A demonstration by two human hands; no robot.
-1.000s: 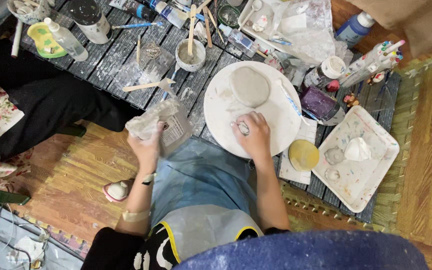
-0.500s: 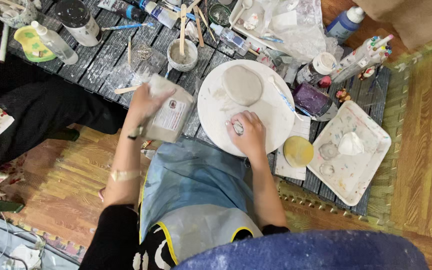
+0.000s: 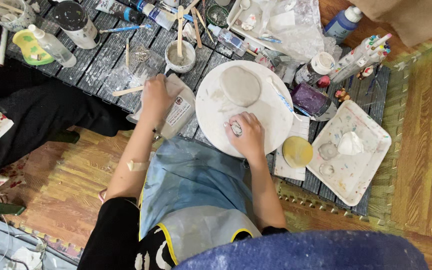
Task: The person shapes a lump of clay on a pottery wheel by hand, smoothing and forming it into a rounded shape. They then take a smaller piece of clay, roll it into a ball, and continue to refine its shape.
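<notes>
At the far left of the surface we see a yellow-green holder, a clear squeeze bottle and a dark-lidded jar, all close to the surface's left edge. Our left hand is closed over the top of a soft packet of clay, which lies at the near edge of the surface, half over it. Just behind stands a small cup with a wooden stick inside. Next comes the round white board, with a flat grey clay disc on its far part. Our right hand rests on the near rim of the board, fingers curled around a small grey lump. There is little open room between board and packet. To the right lie a yellow sponge and a square white tray near the right edge.
</notes>
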